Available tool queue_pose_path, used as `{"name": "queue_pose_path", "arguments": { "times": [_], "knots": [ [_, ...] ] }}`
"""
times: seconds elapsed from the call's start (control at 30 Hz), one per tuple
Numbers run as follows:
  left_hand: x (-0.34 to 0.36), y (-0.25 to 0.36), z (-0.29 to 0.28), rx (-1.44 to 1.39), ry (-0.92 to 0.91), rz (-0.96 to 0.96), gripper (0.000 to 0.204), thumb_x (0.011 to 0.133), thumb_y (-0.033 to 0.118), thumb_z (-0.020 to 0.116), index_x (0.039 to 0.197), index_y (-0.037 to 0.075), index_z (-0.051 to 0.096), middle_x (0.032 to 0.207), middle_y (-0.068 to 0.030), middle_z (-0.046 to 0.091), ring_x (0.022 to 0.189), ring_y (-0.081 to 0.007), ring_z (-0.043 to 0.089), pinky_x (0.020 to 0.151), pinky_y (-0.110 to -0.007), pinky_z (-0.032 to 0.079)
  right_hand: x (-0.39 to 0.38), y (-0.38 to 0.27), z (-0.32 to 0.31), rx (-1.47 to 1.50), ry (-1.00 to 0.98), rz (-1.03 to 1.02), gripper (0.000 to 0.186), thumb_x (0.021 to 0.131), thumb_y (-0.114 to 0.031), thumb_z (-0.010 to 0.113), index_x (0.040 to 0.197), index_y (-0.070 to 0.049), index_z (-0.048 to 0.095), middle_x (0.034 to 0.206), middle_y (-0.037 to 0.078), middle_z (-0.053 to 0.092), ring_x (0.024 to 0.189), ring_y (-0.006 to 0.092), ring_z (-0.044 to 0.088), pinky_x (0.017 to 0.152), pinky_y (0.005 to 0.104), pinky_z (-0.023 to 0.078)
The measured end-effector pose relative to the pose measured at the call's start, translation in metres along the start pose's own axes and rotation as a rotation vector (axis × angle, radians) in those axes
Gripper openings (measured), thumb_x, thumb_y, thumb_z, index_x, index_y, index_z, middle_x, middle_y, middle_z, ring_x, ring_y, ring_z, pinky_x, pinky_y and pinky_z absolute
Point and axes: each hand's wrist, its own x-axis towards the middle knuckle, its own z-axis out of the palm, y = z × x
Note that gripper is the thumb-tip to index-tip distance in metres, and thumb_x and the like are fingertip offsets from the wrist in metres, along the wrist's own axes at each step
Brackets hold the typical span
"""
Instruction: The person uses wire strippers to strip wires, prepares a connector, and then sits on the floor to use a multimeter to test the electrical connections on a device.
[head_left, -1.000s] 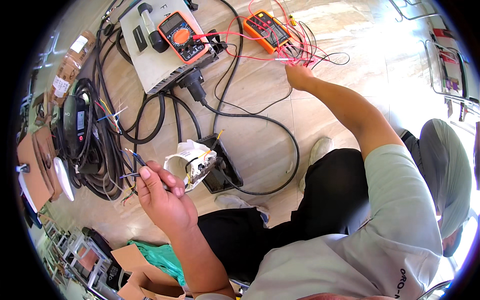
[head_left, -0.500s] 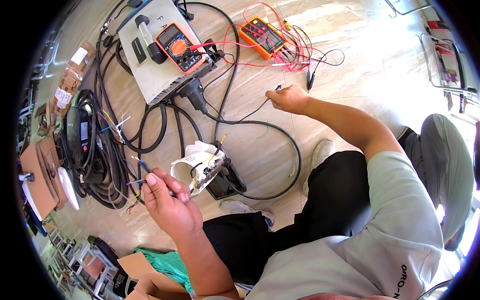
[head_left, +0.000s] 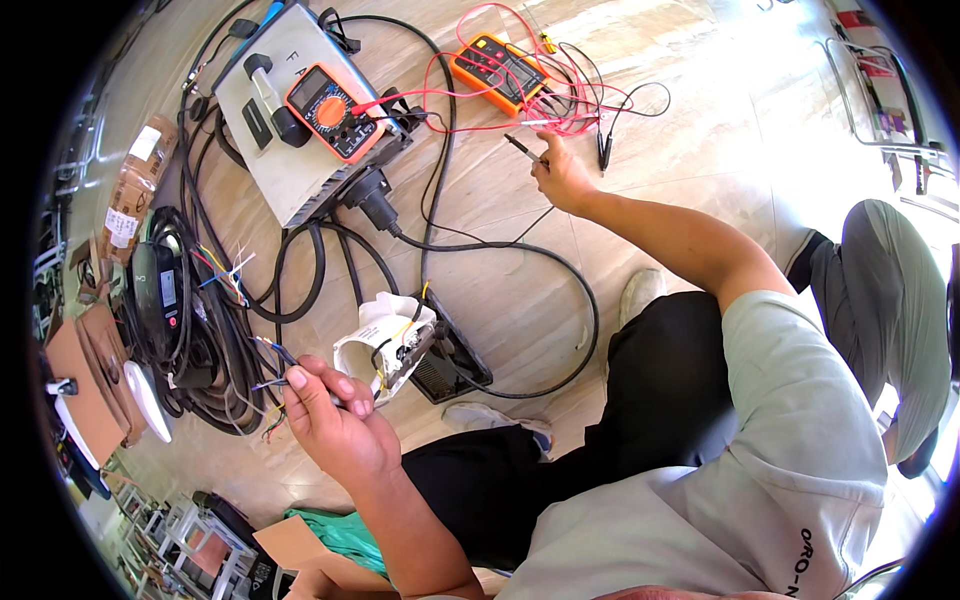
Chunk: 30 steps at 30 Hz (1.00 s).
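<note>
My left hand (head_left: 340, 415) is closed around a cable whose thin blue wire ends (head_left: 275, 352) stick out past the fingertips. It hovers beside a white plastic housing (head_left: 375, 345) with wires and parts inside. Farther off, my right hand (head_left: 562, 175) grips a black test probe (head_left: 524, 150), its tip pointing to the far left. A thin black lead (head_left: 535, 222) trails below this hand. An orange multimeter (head_left: 330, 112) lies on a grey metal box (head_left: 285, 140) with a handle. Another orange meter (head_left: 497, 75) rests on the floor among tangled red and black leads.
Thick black cable (head_left: 590, 300) loops across the floor from a large plug (head_left: 370, 197). At left are a coiled cable with a black display unit (head_left: 165, 275), a taped brown package (head_left: 135, 190) and cardboard. Another person's grey-trousered leg (head_left: 895, 320) is at right. An open carton (head_left: 310, 550) stands near me.
My right hand has moved slightly farther away, and the probe now points outward from its fingers. My left hand has stayed nearly still with the cable. The whole view has shifted a little.
</note>
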Motion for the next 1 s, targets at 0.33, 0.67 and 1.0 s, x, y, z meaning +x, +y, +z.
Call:
{"name": "queue_pose_path", "arguments": {
  "times": [0.33,0.67,1.0],
  "knots": [
    [0.0,-0.006,0.005,0.004,-0.007,0.014,0.022,0.1,0.026,0.046,0.092,0.006,0.052,0.063,0.0009,0.044,0.049,-0.0056,0.035,0.045,-0.021,0.029,0.062,-0.031,-0.014,-0.544,-0.224,-0.001,0.034,0.088,-0.02,0.046,0.118,-0.004,0.05,0.1,0.022,0.065,0.094,0.0372,0.063,0.081,0.049,0.049],
    [0.007,-0.001,0.006,-0.057,-0.047,-0.021,0.026,0.099,0.027,0.048,0.089,0.004,0.056,0.062,0.0003,0.047,0.049,-0.0058,0.037,0.045,-0.019,0.03,0.011,-0.066,-0.044,-0.164,-0.11,-0.331,0.023,0.088,-0.025,0.058,0.1,-0.006,0.06,0.079,0.017,0.064,0.073,0.0316,0.063,0.066,0.0388,0.048],
    [0.016,0.006,0.011,-0.076,-0.193,-0.105,0.03,0.098,0.025,0.05,0.099,-0.002,0.064,0.063,-0.0016,0.055,0.049,-0.0017,0.033,0.046,-0.019,0.027,-0.041,-0.193,-0.083,-0.004,0.081,-0.35,0.024,0.088,-0.016,0.063,0.103,0.0,0.054,0.074,0.005,0.061,0.067,0.0117,0.054,0.063,0.0268,0.045]
  ]
}}
